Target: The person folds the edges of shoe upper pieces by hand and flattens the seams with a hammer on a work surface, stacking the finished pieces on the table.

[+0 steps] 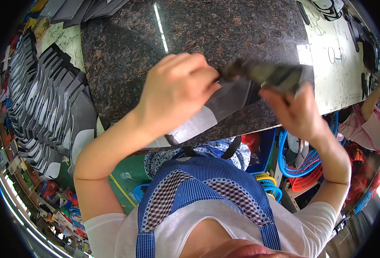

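Note:
A flat grey-and-black cut piece (pixel 228 101) with a lighter grey patch lies along the near edge of the speckled stone tabletop (pixel 198 30). My left hand (pixel 177 88) is closed above it, fingers curled and pressed together; something dark shows by the fingertips, but I cannot make out what they hold. Motion smears my right hand (pixel 295 107), whose fingers are closed around a dark tool (pixel 276 75). The tool has a broad flat part and a rounded brown end pointing left, close to my left fingertips. Its exact kind is too blurred to tell.
Long overlapping rows of similar grey pieces (pixel 54 99) stand at the left. More dark sheets (pixel 86 10) lie at the far left. A marked white board (pixel 332 56) borders the stone on the right. Blue baskets (pixel 299 172) hang below; another person (pixel 366 120) is at the far right.

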`<action>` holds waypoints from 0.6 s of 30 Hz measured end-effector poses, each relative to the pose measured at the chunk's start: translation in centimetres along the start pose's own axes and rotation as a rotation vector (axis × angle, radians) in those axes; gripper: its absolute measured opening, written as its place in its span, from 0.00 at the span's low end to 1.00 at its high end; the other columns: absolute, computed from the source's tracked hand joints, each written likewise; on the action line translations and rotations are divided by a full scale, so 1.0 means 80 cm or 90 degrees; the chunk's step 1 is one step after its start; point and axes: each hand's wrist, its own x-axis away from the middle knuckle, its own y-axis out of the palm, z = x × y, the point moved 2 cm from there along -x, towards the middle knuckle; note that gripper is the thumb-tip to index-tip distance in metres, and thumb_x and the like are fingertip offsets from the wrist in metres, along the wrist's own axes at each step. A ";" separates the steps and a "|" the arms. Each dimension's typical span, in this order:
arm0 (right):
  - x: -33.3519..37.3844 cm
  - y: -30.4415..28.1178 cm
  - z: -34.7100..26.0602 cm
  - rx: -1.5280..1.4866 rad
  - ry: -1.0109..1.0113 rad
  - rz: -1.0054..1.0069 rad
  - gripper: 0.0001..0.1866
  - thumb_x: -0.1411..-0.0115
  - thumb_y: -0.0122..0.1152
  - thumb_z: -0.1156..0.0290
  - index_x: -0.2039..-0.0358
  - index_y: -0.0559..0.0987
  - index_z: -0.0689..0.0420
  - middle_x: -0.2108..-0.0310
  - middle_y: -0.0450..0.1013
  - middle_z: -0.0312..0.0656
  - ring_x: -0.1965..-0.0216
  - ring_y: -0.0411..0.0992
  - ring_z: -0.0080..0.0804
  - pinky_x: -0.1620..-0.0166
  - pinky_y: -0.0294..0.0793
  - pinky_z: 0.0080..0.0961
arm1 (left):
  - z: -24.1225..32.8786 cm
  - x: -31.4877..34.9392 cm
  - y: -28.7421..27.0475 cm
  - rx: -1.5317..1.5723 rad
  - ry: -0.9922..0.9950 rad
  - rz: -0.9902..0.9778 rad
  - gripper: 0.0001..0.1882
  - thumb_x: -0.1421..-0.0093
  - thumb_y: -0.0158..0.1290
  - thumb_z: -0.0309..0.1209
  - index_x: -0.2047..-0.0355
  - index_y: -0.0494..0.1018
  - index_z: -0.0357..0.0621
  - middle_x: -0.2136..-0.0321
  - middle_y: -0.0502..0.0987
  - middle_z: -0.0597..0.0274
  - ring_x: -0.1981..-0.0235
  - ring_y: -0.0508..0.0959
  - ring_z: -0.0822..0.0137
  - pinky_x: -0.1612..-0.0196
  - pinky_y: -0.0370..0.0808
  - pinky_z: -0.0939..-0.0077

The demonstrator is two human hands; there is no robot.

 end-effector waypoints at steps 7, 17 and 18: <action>0.016 0.014 0.019 -0.011 -0.060 0.108 0.12 0.40 0.61 0.78 0.56 0.77 0.66 0.75 0.74 0.54 0.74 0.75 0.50 0.70 0.73 0.34 | 0.000 0.018 0.003 0.066 -0.003 -0.015 0.14 0.55 0.64 0.23 0.65 0.80 0.38 0.69 0.75 0.60 0.68 0.76 0.61 0.69 0.75 0.68; 0.011 0.024 0.000 0.049 -0.075 -0.048 0.06 0.44 0.58 0.81 0.67 0.71 0.62 0.81 0.71 0.51 0.80 0.74 0.51 0.77 0.71 0.35 | -0.014 0.025 -0.007 0.192 -0.130 -0.125 0.13 0.54 0.65 0.25 0.66 0.79 0.36 0.65 0.75 0.59 0.67 0.76 0.60 0.67 0.75 0.67; 0.012 0.029 0.002 0.031 -0.089 -0.009 0.06 0.44 0.59 0.80 0.67 0.71 0.62 0.82 0.71 0.51 0.81 0.73 0.50 0.78 0.70 0.35 | -0.014 0.028 -0.012 0.191 -0.132 -0.123 0.13 0.54 0.65 0.25 0.66 0.79 0.36 0.65 0.75 0.59 0.67 0.76 0.60 0.67 0.75 0.67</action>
